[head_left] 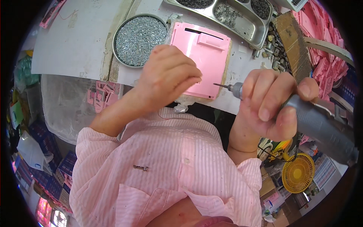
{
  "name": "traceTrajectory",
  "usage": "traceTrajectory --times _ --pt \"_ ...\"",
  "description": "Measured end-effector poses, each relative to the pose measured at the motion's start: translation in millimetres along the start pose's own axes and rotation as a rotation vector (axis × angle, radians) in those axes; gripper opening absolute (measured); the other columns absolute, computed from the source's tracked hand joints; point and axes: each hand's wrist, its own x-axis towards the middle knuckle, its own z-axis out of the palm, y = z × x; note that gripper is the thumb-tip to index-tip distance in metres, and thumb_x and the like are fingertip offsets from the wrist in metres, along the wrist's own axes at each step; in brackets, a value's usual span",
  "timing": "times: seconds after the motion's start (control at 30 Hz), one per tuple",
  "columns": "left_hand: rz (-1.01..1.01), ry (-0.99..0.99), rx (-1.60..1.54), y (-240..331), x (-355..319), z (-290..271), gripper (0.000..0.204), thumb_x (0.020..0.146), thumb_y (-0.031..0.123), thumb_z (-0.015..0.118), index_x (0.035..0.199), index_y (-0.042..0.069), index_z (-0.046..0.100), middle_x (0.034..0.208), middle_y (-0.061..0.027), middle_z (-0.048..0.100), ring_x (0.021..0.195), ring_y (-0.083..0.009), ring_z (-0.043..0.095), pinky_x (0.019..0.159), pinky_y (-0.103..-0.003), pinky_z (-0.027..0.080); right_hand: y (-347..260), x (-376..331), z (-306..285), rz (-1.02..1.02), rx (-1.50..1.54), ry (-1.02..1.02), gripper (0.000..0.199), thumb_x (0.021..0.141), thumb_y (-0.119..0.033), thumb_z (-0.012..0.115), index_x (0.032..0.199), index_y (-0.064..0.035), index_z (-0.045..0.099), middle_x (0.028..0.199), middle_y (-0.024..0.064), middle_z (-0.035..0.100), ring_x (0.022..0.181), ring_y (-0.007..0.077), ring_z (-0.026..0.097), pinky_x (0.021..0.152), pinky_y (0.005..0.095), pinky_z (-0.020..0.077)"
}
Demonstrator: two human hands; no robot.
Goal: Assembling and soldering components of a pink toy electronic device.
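A flat pink plastic panel [204, 53] lies on the white worktable [75, 41] in front of me. My left hand [170, 75] hovers over its near left corner with fingers curled and pinched together; whether a small screw is between the fingertips is hidden. My right hand [270, 102] grips a grey electric screwdriver [317, 121], its thin bit [223, 86] pointing left toward the panel's near right edge and my left fingertips.
A round metal bowl of small screws [139, 38] sits left of the panel. A divided steel tray [234, 17] of screws stands behind it. Stacked pink parts [325, 49] pile at right, and a yellow fan [298, 173] sits below the table edge.
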Motion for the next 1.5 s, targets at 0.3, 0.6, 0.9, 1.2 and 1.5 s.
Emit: traceTrajectory --times 0.3,0.6,0.9,1.2,1.5 --pt "-0.023 0.005 -0.174 8.8 -2.7 16.0 0.024 0.064 0.006 0.084 0.081 0.009 0.067 0.079 -0.0018 0.065 0.074 -0.0214 0.059 0.075 -0.036 0.041 -0.4 -8.8 12.9 0.042 0.005 0.038 0.036 0.097 -0.022 0.063 0.13 -0.0162 0.049 0.071 -0.0004 0.059 0.051 0.0112 0.048 0.049 0.0291 0.0401" --pt "0.026 0.0 -0.133 6.0 -1.4 17.1 0.024 0.062 0.011 0.083 0.079 0.011 0.066 0.078 -0.0003 0.065 0.075 -0.0205 0.057 0.076 -0.036 0.04 -0.9 -11.0 14.2 0.064 -0.036 0.01 0.033 0.098 -0.021 0.063 0.126 -0.0149 0.045 0.07 0.0002 0.057 0.053 0.0122 0.047 0.05 0.0297 0.0403" --pt "0.04 0.124 -0.129 -8.0 5.1 18.9 0.02 0.071 0.01 0.082 0.072 0.008 0.062 0.07 -0.0028 0.061 0.065 -0.0228 0.056 0.068 -0.038 0.04 13.3 -5.3 3.8 -0.025 -0.035 0.187 0.036 0.091 -0.01 0.067 0.119 -0.006 0.044 0.067 0.0058 0.055 0.053 0.0152 0.051 0.052 0.0335 0.0467" --pt "-0.073 -0.201 -0.119 -20.9 12.0 19.9 0.024 0.081 0.012 0.075 0.068 0.006 0.055 0.065 -0.007 0.052 0.065 -0.0278 0.053 0.065 -0.04 0.039 71.0 31.4 -61.4 -0.125 -0.294 0.395 0.024 0.088 -0.003 0.059 0.11 -0.0046 0.05 0.063 0.0091 0.052 0.048 0.0154 0.044 0.05 0.0361 0.0438" --pt "-0.096 -0.186 -0.258 -24.1 12.8 16.9 0.012 0.08 0.005 0.074 0.083 0.006 0.062 0.081 -0.0047 0.065 0.078 -0.0266 0.062 0.073 -0.038 0.045 83.5 30.1 -65.9 -0.049 -0.315 0.29 0.026 0.089 0.004 0.056 0.112 -0.0013 0.045 0.067 0.0088 0.052 0.05 0.0145 0.047 0.048 0.0328 0.0447"
